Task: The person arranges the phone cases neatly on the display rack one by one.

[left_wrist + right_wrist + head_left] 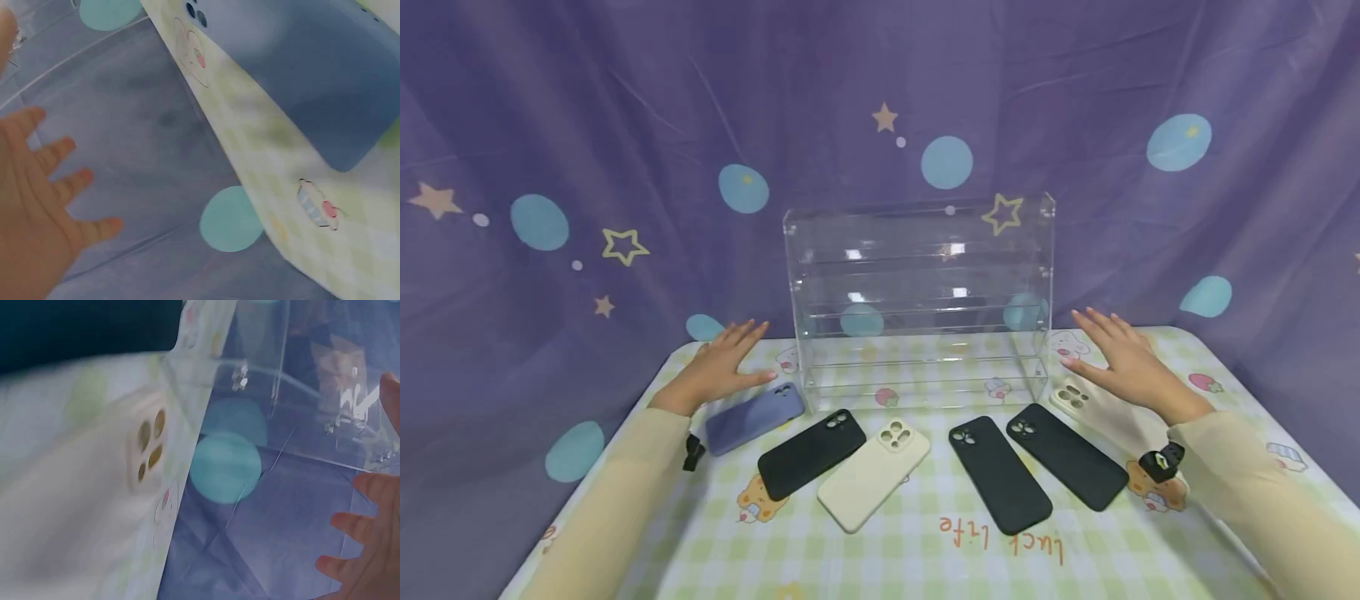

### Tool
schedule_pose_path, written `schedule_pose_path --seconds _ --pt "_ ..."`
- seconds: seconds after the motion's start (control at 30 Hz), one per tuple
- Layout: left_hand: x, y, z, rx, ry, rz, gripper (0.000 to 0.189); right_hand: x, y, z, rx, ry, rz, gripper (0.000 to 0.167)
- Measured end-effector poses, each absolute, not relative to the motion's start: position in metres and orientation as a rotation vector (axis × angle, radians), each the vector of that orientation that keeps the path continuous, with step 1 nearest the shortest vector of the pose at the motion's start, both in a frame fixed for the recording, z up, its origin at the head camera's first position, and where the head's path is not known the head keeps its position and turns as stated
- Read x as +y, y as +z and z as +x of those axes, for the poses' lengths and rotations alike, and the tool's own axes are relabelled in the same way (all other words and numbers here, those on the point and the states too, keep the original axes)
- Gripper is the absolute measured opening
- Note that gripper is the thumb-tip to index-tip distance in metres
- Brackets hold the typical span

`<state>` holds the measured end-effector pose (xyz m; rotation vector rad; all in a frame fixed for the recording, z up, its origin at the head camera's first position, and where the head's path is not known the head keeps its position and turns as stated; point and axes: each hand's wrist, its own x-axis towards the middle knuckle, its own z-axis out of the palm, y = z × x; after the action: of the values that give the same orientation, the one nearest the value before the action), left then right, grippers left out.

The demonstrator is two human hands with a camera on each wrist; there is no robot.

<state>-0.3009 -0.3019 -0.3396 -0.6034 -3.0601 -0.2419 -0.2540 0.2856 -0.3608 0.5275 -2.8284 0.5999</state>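
My left hand (pixel 715 371) hovers with spread, straight fingers over the left side, nearest a blue phone case (pixel 755 419). Above a cream phone case (pixel 1112 417) on the right, my right hand (pixel 1126 362) is likewise spread and holds nothing. Between the hands stands a clear acrylic rack (pixel 921 279) with several shelves. In front of it lie a black phone case (pixel 811 454), a second cream case (pixel 874 475) and two more dark cases (pixel 1000 475) (pixel 1067 457), camera cutouts toward the rack. The left wrist view shows the blue case (pixel 312 81) close up.
A checked cloth with cartoon prints covers the table (pixel 700 550). Behind the rack hangs a purple curtain (pixel 850 67) with stars and blue dots. The table's back edge runs just behind the rack. Black bands (pixel 1162 462) sit on both wrists.
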Motion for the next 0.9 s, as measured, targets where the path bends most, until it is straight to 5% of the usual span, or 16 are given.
schedule_pose_path --seconds 0.27,0.9 --pt "-0.309 -0.353 -0.304 -3.026 -0.614 -0.777 0.090 0.271 -0.368 -0.256 -2.754 0.835 0.551 0.074" --pt "-0.311 -0.396 -0.318 -3.033 -1.507 -0.634 0.070 0.251 -0.403 -0.267 -2.610 0.994 0.373 0.054"
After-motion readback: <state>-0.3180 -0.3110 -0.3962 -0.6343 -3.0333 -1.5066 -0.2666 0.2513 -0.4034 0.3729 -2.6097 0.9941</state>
